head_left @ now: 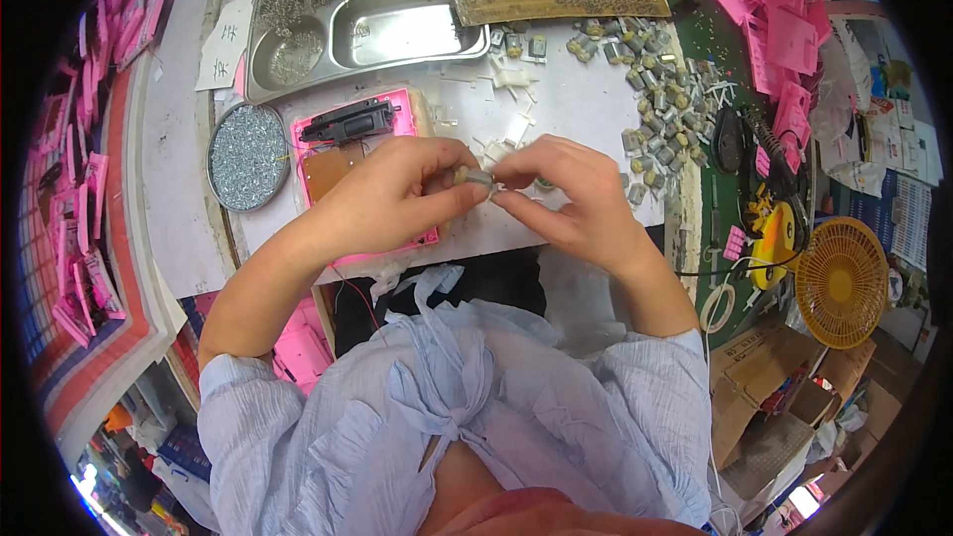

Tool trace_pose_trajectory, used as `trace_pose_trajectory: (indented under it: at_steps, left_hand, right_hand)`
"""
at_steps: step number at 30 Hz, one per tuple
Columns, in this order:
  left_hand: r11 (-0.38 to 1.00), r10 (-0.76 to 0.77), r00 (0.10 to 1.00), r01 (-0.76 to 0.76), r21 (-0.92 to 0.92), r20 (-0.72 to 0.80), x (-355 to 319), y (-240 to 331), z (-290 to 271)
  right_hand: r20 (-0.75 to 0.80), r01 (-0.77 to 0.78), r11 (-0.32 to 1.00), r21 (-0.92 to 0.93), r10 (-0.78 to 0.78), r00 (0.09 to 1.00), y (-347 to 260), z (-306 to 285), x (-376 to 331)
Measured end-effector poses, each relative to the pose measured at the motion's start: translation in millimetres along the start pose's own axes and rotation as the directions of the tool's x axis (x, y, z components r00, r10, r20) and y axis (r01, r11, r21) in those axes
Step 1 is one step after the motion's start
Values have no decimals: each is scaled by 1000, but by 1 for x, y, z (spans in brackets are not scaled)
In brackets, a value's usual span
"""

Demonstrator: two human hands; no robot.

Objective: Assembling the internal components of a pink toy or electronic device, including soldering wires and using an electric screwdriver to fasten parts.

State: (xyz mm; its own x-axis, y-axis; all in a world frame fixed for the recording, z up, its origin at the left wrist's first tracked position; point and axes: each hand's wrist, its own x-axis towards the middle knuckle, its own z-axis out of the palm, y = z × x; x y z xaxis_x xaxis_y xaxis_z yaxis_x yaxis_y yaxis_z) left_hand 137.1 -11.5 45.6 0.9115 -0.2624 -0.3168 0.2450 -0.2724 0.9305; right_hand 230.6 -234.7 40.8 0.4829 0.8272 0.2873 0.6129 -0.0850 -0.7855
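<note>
— Any labels or papers on the bench?

— A white paper slip (pixel 226 43) with handwriting lies left of the steel tray, at the far left of the table.

— Packaging?

— Open brown cardboard boxes (pixel 769 377) stand on the floor at lower right. Printed white-and-blue sheets (pixel 908 213) hang further right, above them.

Glossy steel tray (pixel 397 35) (matt pink plastic casing (pixel 397 104))
</note>
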Motion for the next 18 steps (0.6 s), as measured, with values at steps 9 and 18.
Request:
trace_pose_trajectory:
  at_steps: [9, 18]
  left_hand:
    - [730, 497, 848, -293, 618, -185, 100, 9, -53]
    - [-12, 553, 812, -213, 977, 184, 191, -1, -77]
  right_hand:
    - [-209, -158, 632, 759, 465, 861, 16, -3, -36]
    - [-74, -127, 287, 949, 596, 799, 60, -37, -85]
